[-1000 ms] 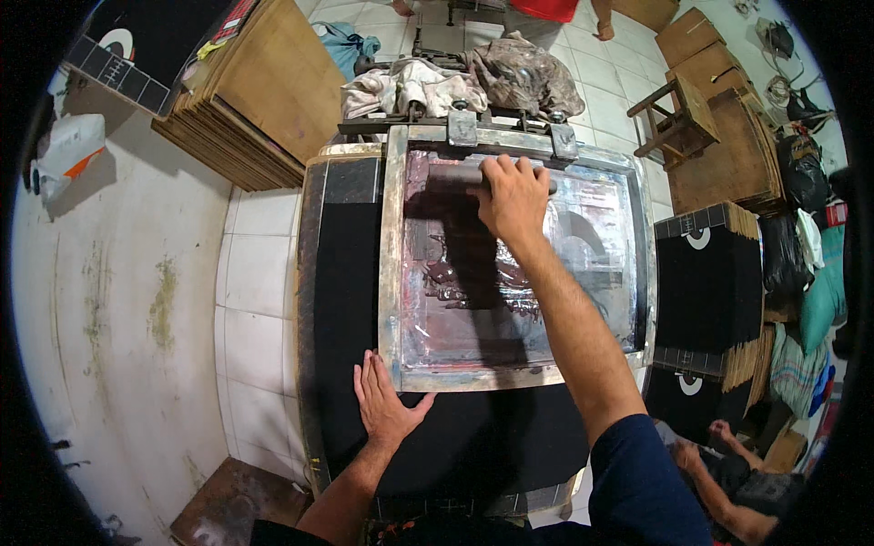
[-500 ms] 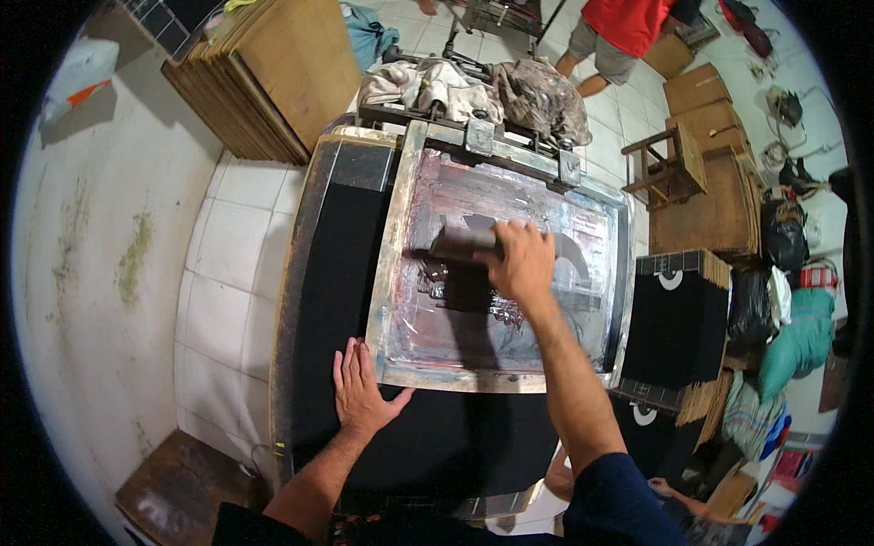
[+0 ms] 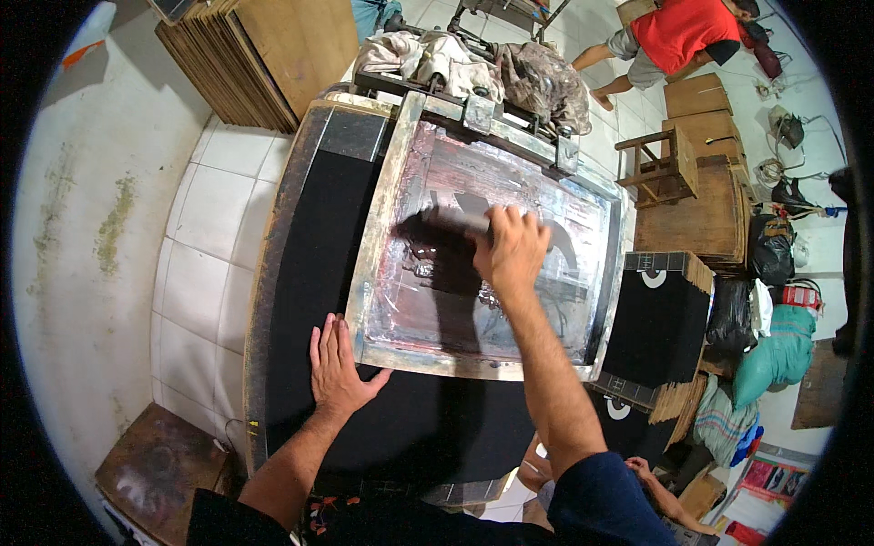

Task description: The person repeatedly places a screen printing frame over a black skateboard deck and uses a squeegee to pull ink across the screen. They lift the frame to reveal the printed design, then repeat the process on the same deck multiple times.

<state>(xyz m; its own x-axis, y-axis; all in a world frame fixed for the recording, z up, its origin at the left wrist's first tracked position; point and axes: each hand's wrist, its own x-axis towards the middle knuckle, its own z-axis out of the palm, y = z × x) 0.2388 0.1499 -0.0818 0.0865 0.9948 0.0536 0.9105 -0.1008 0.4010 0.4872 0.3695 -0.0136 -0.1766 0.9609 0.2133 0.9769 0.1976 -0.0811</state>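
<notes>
My right hand [image 3: 514, 246] is closed around a squeegee [image 3: 448, 221], which crosses the upper middle of a screen-printing frame [image 3: 446, 366]. Dark wet ink [image 3: 421, 255] lies on the mesh on the near side of the squeegee, partly in shadow. Part of a printed shape shows on the mesh around the hand. At the frame's near left corner, my left hand [image 3: 339, 369] lies flat with fingers stretched, touching the wooden edge and the black fabric [image 3: 314, 246]. That fabric covers the board under the frame.
Metal clamps [image 3: 478, 111] hold the frame's far edge, with stained rags [image 3: 544, 84] behind. Boards with black fabric [image 3: 657, 318] are stacked at right, near a wooden stool [image 3: 669, 164]. More boards [image 3: 264, 64] lean at far left. A person in red [image 3: 678, 36] stands beyond; another person's arm [image 3: 669, 496] shows lower right.
The whole view has shifted slightly, so the frame and both hands appear higher and further left. The person in red has moved right and leans over. My grip on the squeegee is unchanged.
</notes>
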